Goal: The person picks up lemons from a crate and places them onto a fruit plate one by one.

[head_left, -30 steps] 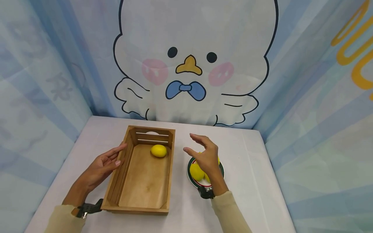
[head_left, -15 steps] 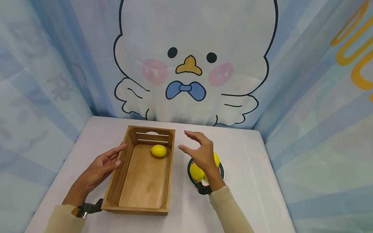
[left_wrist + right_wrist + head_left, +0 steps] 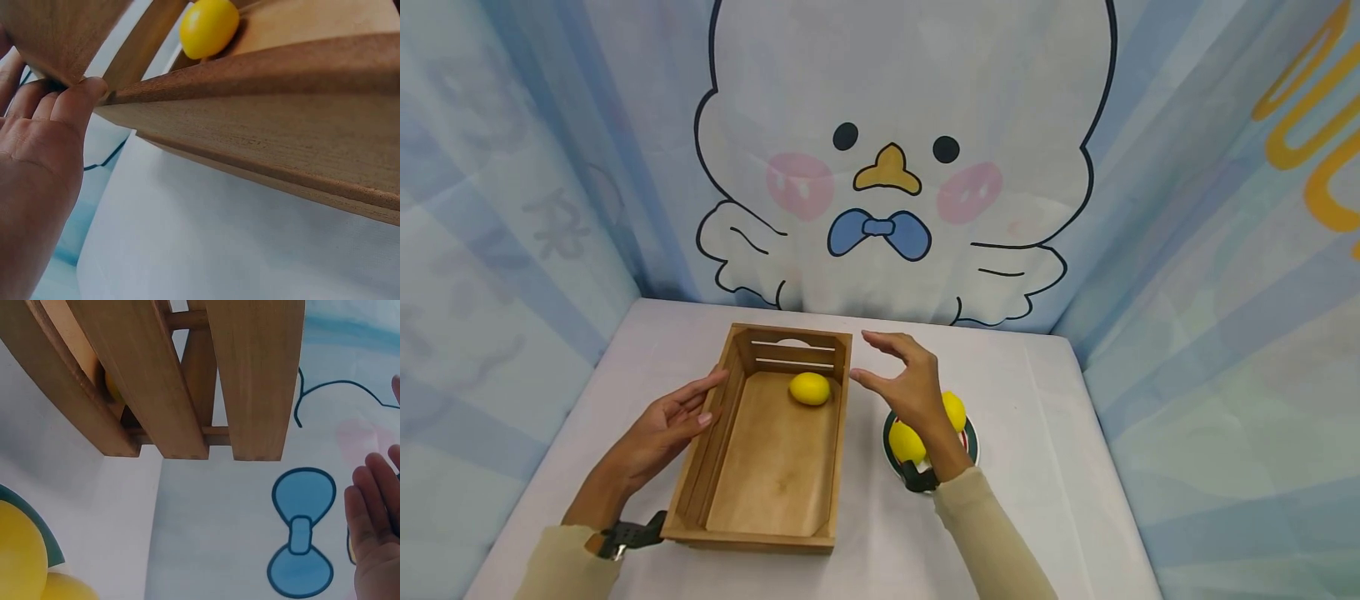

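My left hand [image 3: 658,433] touches the left wall of a wooden crate [image 3: 775,542], fingers and thumb lying loosely along its outer side. The left wrist view has the fingertips [image 3: 90,90] right at the crate's wood. One yellow lemon [image 3: 809,389] lies inside, near the far right corner. Beyond the crate's right wall, my right hand [image 3: 913,392] is raised, thumb and fingers spread in a C with nothing between them. Beneath that hand and wrist is a small plate [image 3: 973,446] with a dark green rim. Yellow lemons [image 3: 907,443] sit on it, partly hidden by the arm.
A white cloth covers the table [image 3: 1037,467]. Pale blue curtains [image 3: 1232,358] hang at both sides. Behind the table stands a backdrop with a cartoon bird [image 3: 887,125]. Slatted sides of the crate fill the top of the right wrist view.
My right hand has moved left and slightly away, close to the crate's right wall, uncovering more of the lemons on the plate. The left hand, crate and the lemon inside stay put.
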